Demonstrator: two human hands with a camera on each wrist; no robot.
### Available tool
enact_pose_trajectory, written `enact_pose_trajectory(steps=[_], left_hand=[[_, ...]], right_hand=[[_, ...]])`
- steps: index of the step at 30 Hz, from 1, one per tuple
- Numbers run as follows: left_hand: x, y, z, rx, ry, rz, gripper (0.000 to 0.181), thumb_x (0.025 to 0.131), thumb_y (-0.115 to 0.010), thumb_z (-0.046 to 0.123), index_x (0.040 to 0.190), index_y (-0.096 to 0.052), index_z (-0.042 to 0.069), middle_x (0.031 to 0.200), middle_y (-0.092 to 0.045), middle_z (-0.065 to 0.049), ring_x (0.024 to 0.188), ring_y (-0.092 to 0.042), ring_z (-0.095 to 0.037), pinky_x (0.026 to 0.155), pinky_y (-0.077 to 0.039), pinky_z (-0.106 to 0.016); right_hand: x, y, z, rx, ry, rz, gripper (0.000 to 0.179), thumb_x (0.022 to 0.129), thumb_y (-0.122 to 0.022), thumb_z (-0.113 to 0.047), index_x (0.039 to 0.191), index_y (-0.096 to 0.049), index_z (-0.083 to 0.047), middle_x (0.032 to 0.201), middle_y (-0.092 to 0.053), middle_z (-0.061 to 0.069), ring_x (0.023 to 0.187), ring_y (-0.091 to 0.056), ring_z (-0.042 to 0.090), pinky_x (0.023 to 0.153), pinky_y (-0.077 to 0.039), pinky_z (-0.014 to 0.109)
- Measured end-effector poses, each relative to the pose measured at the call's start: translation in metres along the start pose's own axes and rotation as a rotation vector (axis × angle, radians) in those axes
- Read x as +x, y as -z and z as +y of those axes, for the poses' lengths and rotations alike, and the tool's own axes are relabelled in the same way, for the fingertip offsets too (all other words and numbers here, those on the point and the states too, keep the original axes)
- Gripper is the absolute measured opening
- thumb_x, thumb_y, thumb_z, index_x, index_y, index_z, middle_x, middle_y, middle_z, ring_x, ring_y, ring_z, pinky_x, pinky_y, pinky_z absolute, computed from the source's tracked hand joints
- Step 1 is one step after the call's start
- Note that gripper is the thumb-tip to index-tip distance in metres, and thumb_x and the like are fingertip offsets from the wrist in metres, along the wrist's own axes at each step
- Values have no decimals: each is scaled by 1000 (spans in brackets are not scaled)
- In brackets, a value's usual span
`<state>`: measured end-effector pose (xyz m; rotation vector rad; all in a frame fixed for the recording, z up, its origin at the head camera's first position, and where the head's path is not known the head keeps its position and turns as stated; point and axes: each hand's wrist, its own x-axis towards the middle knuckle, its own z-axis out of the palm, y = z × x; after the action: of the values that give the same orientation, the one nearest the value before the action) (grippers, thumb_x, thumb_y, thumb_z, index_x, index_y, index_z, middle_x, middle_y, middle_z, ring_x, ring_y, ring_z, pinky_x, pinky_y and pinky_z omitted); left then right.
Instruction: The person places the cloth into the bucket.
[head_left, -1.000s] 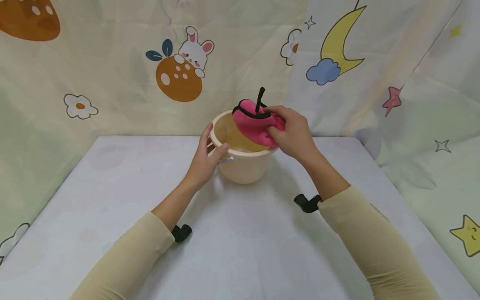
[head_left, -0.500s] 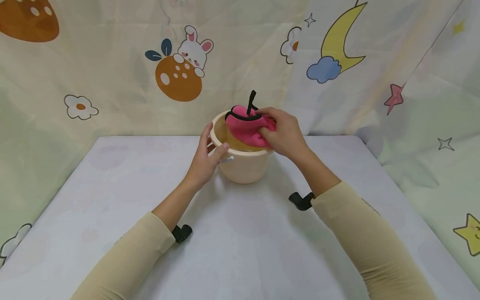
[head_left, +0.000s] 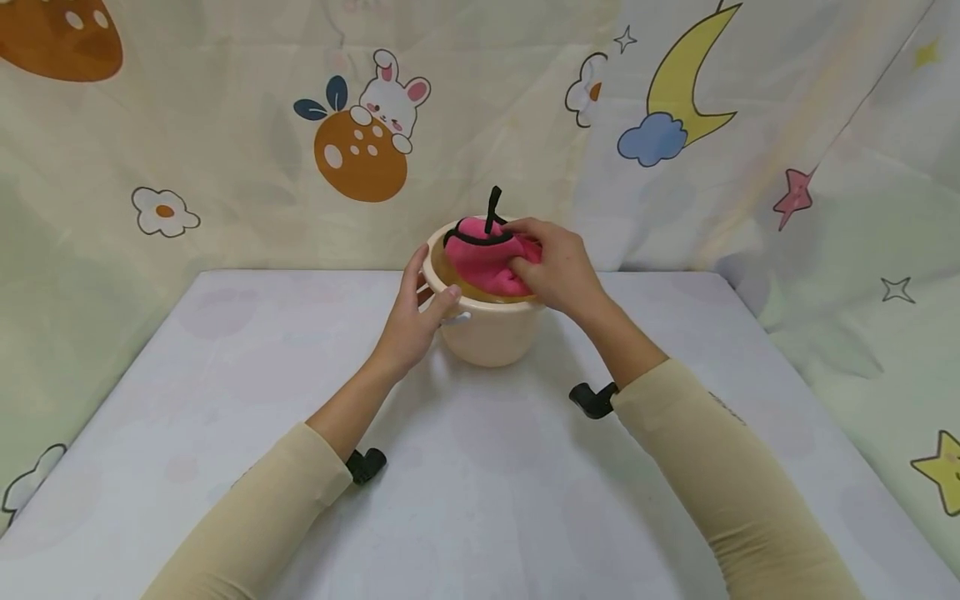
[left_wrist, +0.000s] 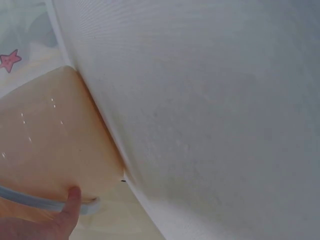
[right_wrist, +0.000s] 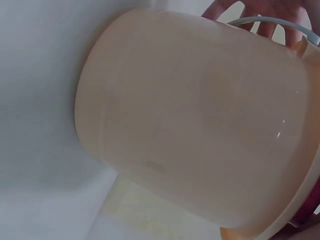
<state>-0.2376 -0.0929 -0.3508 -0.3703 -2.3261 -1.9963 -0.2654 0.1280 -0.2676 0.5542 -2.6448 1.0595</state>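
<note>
A cream plastic bucket (head_left: 491, 340) stands upright near the back of the table. My left hand (head_left: 407, 327) grips its left side, the thumb at the rim and the fingers behind. In the left wrist view a fingertip lies against the bucket wall (left_wrist: 55, 135) beside the grey handle (left_wrist: 30, 198). Over the bucket's mouth, my right hand (head_left: 553, 265) pinches a soft pink cloth item (head_left: 480, 260) with black edging and a black cord sticking up. Its lower part dips below the near rim. In the right wrist view only a dark pink edge (right_wrist: 309, 205) of it shows.
The table (head_left: 480, 483) has a pale cloth over it. Behind hangs a printed curtain (head_left: 495, 100) with a rabbit, moon and stars. Black wrist camera mounts (head_left: 592, 401) jut from beneath both sleeves.
My right hand has moved left and slightly down with the pink cloth item, bringing it further over the bucket's mouth. The left hand and bucket have stayed in place.
</note>
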Motion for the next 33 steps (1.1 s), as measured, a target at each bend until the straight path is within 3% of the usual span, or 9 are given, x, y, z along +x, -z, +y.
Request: enact_pose_trajectory(steps=[7, 22, 33], left_hand=[[-1, 0, 2, 4, 3, 9, 79, 101, -59, 43, 164, -11, 37, 165, -26, -6, 149, -34, -30, 114, -43, -48], [-2, 0, 2, -1, 5, 5, 80, 102, -58, 42, 165, -10, 36, 167, -24, -4, 150, -32, -30, 115, -42, -49], [-2, 0, 2, 2, -3, -3, 81, 101, -59, 44, 165, -10, 36, 167, -23, -4, 151, -31, -31, 115, -42, -50]], right_hand=[[3, -5, -1, 7, -14, -32, 43, 93, -68, -9, 135, -66, -13, 128, -68, 13, 115, -60, 28, 97, -53, 43], [3, -5, -2, -28, -3, -58, 45, 92, -69, -13, 137, -65, -12, 130, -68, 12, 116, -59, 27, 96, -52, 42], [1, -7, 5, -95, 94, -114, 40, 92, -68, -10, 132, -67, -14, 128, -68, 6, 106, -61, 23, 89, -55, 39]])
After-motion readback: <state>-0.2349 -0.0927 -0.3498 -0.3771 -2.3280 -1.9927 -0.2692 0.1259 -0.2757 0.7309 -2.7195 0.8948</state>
